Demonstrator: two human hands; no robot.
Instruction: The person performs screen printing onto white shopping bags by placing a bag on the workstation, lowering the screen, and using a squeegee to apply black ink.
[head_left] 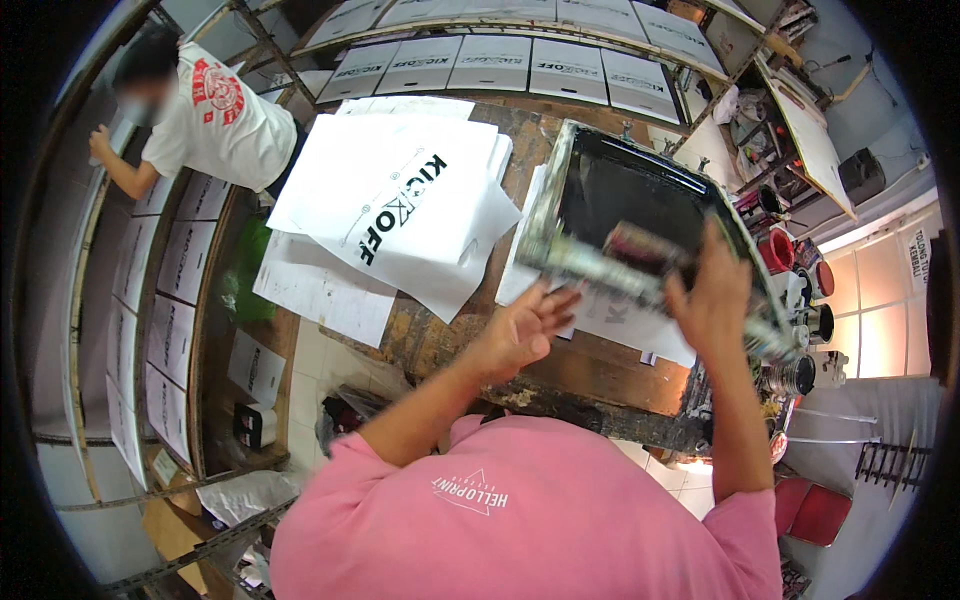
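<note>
A screen-printing frame (585, 262) is tilted up over the right side of the worktable, its near bar smeared by motion. Black ink covers its mesh, and a reddish-brown squeegee (640, 245) lies inside. Beneath the near bar shows part of a white sheet (640, 335) with dark print. My left hand (525, 330) is just below the frame's near left corner, fingers apart and holding nothing. At the right part of the near bar is my right hand (715, 300), somewhat blurred, thumb and fingers spread; it overlaps the bar, and whether it touches is unclear.
A loose stack of printed white sheets (400, 190) covers the table's left side. Racks with printed sheets (487, 62) stand behind and to the left. Another person (215, 115) in a white shirt is at the left rack. Ink pots (775, 250) crowd the right side.
</note>
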